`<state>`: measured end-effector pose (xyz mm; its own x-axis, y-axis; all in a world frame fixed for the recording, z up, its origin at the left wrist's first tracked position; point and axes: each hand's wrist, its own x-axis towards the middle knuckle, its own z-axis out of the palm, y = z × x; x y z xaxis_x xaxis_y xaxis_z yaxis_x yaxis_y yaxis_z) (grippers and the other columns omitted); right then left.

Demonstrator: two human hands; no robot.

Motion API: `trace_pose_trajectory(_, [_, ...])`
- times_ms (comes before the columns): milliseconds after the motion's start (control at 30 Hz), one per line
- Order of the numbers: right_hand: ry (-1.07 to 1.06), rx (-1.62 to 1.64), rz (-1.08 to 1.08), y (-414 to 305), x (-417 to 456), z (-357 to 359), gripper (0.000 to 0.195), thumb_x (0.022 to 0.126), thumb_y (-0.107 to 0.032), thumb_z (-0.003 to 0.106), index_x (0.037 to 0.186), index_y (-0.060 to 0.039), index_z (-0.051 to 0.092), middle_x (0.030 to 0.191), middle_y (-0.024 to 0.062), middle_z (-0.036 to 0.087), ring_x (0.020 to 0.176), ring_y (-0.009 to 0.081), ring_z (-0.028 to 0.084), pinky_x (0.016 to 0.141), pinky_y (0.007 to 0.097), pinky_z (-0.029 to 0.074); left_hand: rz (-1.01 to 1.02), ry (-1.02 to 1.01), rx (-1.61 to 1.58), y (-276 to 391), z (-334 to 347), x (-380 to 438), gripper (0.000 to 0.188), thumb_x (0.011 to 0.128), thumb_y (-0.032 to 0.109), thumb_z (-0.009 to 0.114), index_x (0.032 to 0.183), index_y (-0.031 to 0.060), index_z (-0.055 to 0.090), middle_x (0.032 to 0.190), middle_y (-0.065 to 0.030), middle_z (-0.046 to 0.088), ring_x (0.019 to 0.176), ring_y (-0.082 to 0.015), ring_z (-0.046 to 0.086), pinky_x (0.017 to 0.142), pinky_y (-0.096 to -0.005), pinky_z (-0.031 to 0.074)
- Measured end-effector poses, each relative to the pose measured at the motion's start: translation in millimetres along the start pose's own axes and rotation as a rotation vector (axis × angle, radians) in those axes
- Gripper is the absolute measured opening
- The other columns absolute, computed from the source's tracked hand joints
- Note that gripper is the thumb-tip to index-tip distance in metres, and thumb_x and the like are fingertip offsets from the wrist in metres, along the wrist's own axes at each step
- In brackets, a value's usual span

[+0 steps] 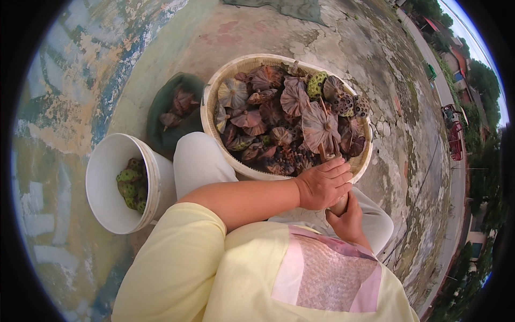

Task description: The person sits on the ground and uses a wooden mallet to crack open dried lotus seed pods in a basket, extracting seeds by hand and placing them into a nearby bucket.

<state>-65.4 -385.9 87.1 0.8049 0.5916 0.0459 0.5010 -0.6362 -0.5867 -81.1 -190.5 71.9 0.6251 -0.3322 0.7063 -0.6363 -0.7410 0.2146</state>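
Note:
In front of me an oval plastic basket (257, 173) is filled with dried brown lotus seed pods (293, 98) and loose dark seeds (281, 159). A large dried pod (320, 124) lies just past my fingers. My left hand (325, 183) reaches across over the basket's near rim, its fingers side by side over a wooden stick-like tool (340, 205). Closer to my body, my right hand (349, 219) grips the lower end of the same tool. My left hand hides its middle, and its upper end by the pods is hard to make out.
A white bucket (163, 173) with green lotus pods (130, 183) stands at my left knee. Behind it a dark green mesh bag (161, 137) holds dried pods. Cracked concrete surrounds the basket; a green net (285, 10) lies at the far edge. A red vehicle (455, 139) is far right.

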Motion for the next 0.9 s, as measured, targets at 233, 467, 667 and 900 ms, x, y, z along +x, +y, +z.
trace_pose_trajectory(233, [-0.458, -0.339, 0.316, 22, -6, 24, 0.061, 0.064, -0.021, 0.072, 0.113, 0.0002, 0.043, 0.100, 0.0256, 0.061, 0.089, 0.0423, 0.062, 0.077, 0.0477, 0.052, -0.281, -0.535, 0.063, 1, 45, -47, 0.044, 0.090, 0.032, 0.051, 0.123, 0.0027, 0.058, 0.131, -0.0163, 0.051, 0.133, -0.0344, 0.035, 0.114, -0.0471, 0.019])
trace_pose_trajectory(467, [0.060, -0.129, -0.032, 15, -9, 14, 0.072, 0.062, -0.012, 0.074, 0.124, 0.0033, 0.039, 0.097, 0.0251, 0.060, 0.084, 0.0423, 0.061, 0.071, 0.0466, 0.051, 0.054, 0.021, 0.067, 9, 9, 3, 0.044, 0.085, 0.032, 0.057, 0.120, 0.0057, 0.061, 0.130, -0.0137, 0.053, 0.133, -0.0305, 0.036, 0.115, -0.0464, 0.018])
trace_pose_trajectory(667, [-0.475, -0.306, 0.328, 34, -4, 38, 0.075, 0.063, -0.022, 0.074, 0.124, 0.0033, 0.038, 0.101, 0.0268, 0.059, 0.085, 0.0430, 0.063, 0.075, 0.0481, 0.053, -0.203, -0.453, -0.080, -10, 69, -73, 0.046, 0.091, 0.034, 0.051, 0.130, 0.0090, 0.054, 0.135, -0.0111, 0.050, 0.131, -0.0301, 0.039, 0.115, -0.0477, 0.016])
trace_pose_trajectory(900, [-0.046, -0.219, 0.015, 8, -3, 4, 0.076, 0.064, -0.018, 0.074, 0.127, 0.0029, 0.039, 0.100, 0.0245, 0.060, 0.084, 0.0412, 0.063, 0.072, 0.0469, 0.052, -0.077, -0.044, 0.041, 1, 16, -3, 0.041, 0.077, 0.030, 0.063, 0.108, 0.0030, 0.064, 0.119, -0.0152, 0.057, 0.122, -0.0335, 0.046, 0.112, -0.0473, 0.023])
